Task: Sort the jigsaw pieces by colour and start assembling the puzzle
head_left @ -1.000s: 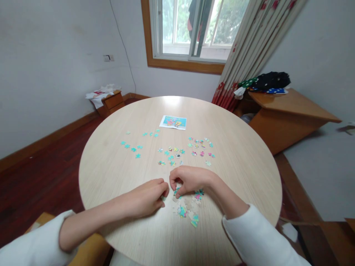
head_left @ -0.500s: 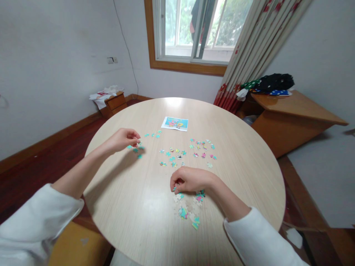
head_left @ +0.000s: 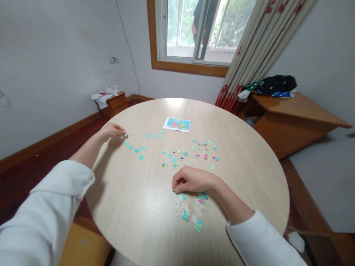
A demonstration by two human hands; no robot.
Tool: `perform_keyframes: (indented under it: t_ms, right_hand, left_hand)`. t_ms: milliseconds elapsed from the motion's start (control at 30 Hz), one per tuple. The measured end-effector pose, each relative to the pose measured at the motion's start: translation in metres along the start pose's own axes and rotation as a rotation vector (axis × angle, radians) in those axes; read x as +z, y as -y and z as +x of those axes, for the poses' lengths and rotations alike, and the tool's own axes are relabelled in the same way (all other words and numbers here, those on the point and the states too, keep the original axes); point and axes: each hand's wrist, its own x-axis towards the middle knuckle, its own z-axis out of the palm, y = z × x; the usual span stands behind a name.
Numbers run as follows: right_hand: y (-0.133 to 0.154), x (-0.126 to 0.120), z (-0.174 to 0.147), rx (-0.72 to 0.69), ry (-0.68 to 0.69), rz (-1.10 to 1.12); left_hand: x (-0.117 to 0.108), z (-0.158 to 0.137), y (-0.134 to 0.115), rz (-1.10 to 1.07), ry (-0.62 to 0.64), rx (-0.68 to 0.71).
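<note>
My left hand is at the far left of the table, its fingertips pinched on a small pale jigsaw piece close to the tabletop. Another pale green piece lies just beyond it, and several turquoise pieces are scattered nearer to me. Over the top of a heap of jigsaw pieces, my right hand has its fingers curled together on a small jigsaw piece, mostly covered by the fingers. Some heaped pieces show pale backs, others turquoise, pink or yellow.
Loose pieces form a middle group and a right group. Behind them lies a picture card on the round table. A wooden cabinet with clothes stands at right, and a yellow seat at lower left.
My left hand has moved away to the left, from the turquoise pieces toward the table's left edge. My right hand stays over the heap.
</note>
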Motion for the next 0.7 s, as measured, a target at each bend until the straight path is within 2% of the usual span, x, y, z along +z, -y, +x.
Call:
perform_keyframes:
  t_ms: [133,267,367,433,500,567,700]
  right_hand:
    - [0.000,0.000,0.000,0.019,0.005,0.014]
    - [-0.001,0.001,0.001,0.027,-0.042,0.048]
    - [-0.002,0.002,0.003,0.028,-0.128,0.104]
    - [-0.001,0.004,0.005,0.020,-0.178,0.199]
    - [0.000,0.005,0.007,-0.004,-0.257,0.291]
    - [0.001,0.004,0.009,-0.033,-0.388,0.341]
    - [0.000,0.001,0.014,-0.057,-0.622,0.516]
  left_hand:
    - [0.014,0.005,0.002,0.062,0.029,-0.024]
    - [0.014,0.003,0.002,0.189,-0.018,0.026]
    - [0.011,-0.006,-0.002,0.241,-0.096,0.076]
    - [0.012,-0.015,-0.009,0.204,-0.186,0.114]
    - [0.017,-0.028,-0.020,0.150,-0.220,0.166]
    - [0.025,-0.044,-0.034,0.122,-0.116,0.223]
    - [0.048,-0.088,-0.062,0.075,0.319,0.337]
